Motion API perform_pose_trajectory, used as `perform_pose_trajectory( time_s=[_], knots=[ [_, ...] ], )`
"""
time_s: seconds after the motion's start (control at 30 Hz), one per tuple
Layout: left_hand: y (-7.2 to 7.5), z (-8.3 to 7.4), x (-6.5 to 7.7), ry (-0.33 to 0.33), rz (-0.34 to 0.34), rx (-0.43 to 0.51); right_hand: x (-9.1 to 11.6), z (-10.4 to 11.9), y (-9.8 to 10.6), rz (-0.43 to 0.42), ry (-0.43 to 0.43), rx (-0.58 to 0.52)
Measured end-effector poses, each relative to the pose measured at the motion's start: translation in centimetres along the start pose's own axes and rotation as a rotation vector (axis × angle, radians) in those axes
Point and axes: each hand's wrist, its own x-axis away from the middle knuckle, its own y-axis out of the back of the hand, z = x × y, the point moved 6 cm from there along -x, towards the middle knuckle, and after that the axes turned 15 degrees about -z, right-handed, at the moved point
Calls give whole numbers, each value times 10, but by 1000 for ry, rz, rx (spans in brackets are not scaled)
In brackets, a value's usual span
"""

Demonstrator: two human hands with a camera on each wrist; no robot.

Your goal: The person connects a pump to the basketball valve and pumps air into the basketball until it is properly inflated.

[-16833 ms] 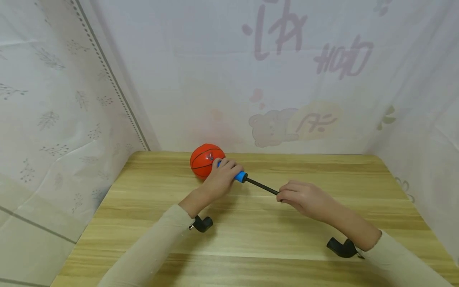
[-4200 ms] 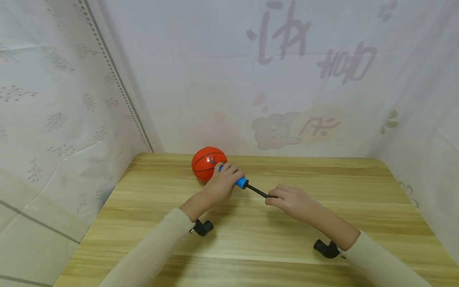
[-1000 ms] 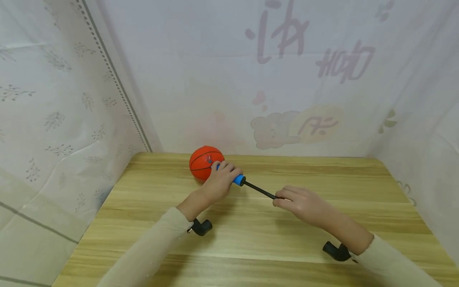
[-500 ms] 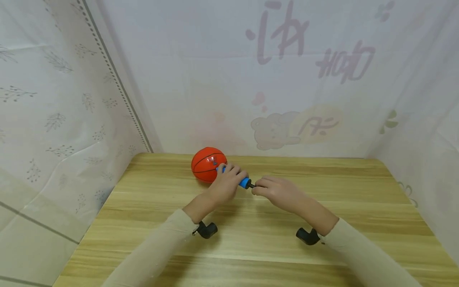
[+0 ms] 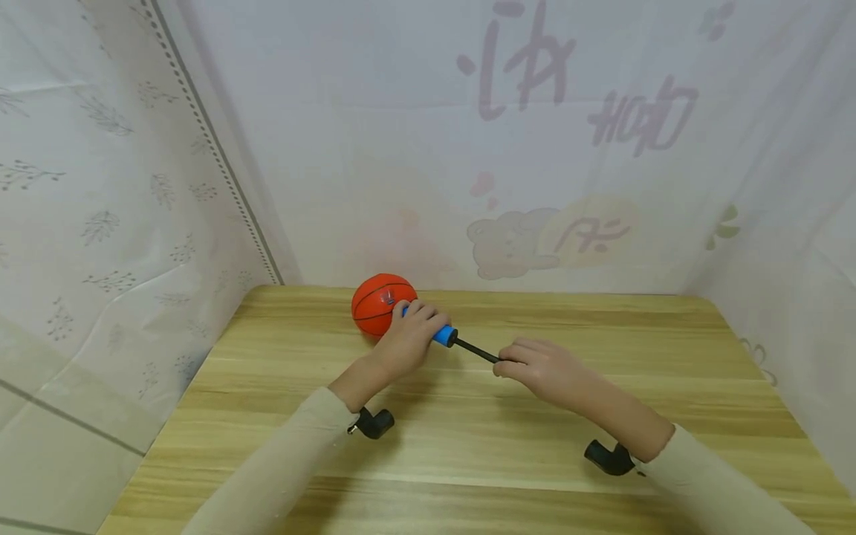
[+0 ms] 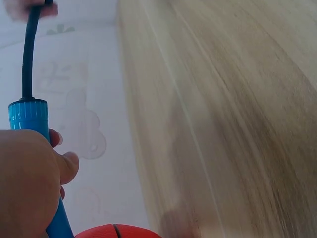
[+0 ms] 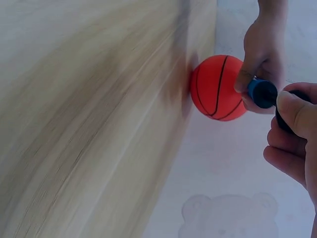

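A blue hand pump (image 5: 445, 336) with a black rod (image 5: 476, 350) is held in the air over the table, its front end at the ball. My left hand (image 5: 409, 340) wraps its fingers round the blue barrel. At the far end of the drawn-out rod, my right hand (image 5: 551, 373) grips the dark handle (image 7: 283, 122), mostly covered by fingers. The small orange-red basketball (image 5: 378, 303) with black lines rests near the table's back edge, just beyond the left hand. Where the pump's tip meets the ball is hidden by the left hand.
The wooden table (image 5: 468, 446) has light grain and rounded back corners. Behind it hangs a pale printed curtain (image 5: 401, 148), with more patterned cloth at both sides. Black angled camera mounts (image 5: 376, 423) sit at both wrists.
Over the last second my right hand pushed the rod nearly all the way into the barrel, then drew it partly out again. Left hand and ball shifted only slightly, back to the left.
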Motion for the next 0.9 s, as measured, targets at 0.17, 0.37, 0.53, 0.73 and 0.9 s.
perform_pose_trajectory(
  time_s=[0.17, 0.37, 0.53, 0.73, 0.9],
  knots=[
    [3, 2, 0, 19, -10, 16, 5, 7, 20, -25, 11, -10],
    [0, -3, -1, 16, 10, 19, 4, 5, 16, 24, -10, -2],
    [-2, -6, -2, 20, 14, 20, -6, -3, -2, 61, -26, 14],
    [-5, -10, -2, 6, 26, 6, -22, -8, -23, 79, -13, 50],
    [-4, -13, -1, -14, 22, 25, -29, -10, -35, 88, -7, 79]
  ],
)
